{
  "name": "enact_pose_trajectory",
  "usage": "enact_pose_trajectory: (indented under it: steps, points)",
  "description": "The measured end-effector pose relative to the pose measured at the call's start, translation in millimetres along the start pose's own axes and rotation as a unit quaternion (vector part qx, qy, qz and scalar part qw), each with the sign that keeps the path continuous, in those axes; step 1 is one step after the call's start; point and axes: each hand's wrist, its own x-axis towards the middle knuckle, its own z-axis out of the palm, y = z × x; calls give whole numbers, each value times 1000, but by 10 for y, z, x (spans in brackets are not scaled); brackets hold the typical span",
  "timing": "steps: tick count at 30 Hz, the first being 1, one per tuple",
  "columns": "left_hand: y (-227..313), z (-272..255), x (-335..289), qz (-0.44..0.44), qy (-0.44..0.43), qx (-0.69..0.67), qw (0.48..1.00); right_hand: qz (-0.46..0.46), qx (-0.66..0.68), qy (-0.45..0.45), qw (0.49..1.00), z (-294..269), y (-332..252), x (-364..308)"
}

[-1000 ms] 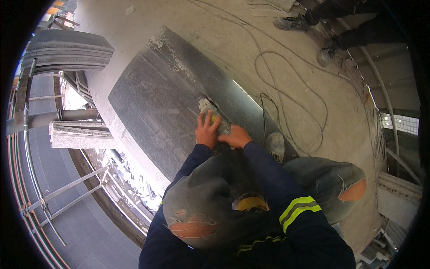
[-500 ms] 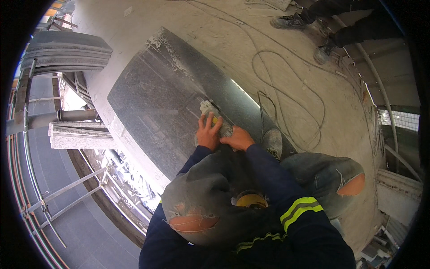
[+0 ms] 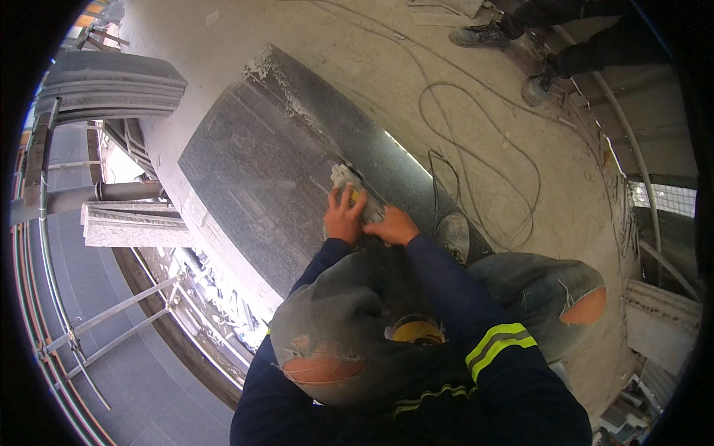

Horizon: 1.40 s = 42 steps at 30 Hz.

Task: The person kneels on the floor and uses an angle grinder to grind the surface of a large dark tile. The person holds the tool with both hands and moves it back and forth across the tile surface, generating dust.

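A dark grey stone slab (image 3: pixel 245 156) lies flat on the dusty floor in front of my knees. On it rests a dust-covered handheld stone cutter (image 3: pixel 344 178), with a dark edge along its right side. My left hand (image 3: pixel 345 217) is wrapped over the cutter's body, fingers pointing away from me. Closer to me, my right hand (image 3: pixel 395 226) grips its rear end. The blade itself is hard to make out. A pale, dusty line (image 3: pixel 301 111) runs across the slab from the cutter's front toward the far corner.
A cable (image 3: pixel 476 149) loops over the floor at the right. Another person's boots (image 3: pixel 480 35) stand at the far right. Stacked slabs (image 3: pixel 111 82) and stone pieces (image 3: pixel 137 225) sit at the left, beside scaffold tubes (image 3: pixel 111 316) along the floor's edge. My shoe (image 3: pixel 452 234) touches the slab area.
The cutter and both hands have shifted very slightly toward me and left. The dust spray in front of the cutter looks fainter. Both hands keep their grip.
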Motion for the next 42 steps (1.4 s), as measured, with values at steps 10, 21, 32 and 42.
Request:
enact_pose_trajectory:
  steps: [10, 21, 32, 42]
  points:
    - [61, -15, -38, 7, -2, -15, 1000, 6, -31, 9, 999, 16, 85, -44]
    - [23, -1, -21, 17, 5, 3, 1000, 19, -2, -18, 1000, -45, -7, -49]
    - [102, -76, -27, 7, -7, -5, 1000, 6, -25, -4, 1000, -25, 33, -96]
    - [36, -29, -33, 29, 1, 4, 1000, 11, 2, -21, 1000, -37, 45, -78]
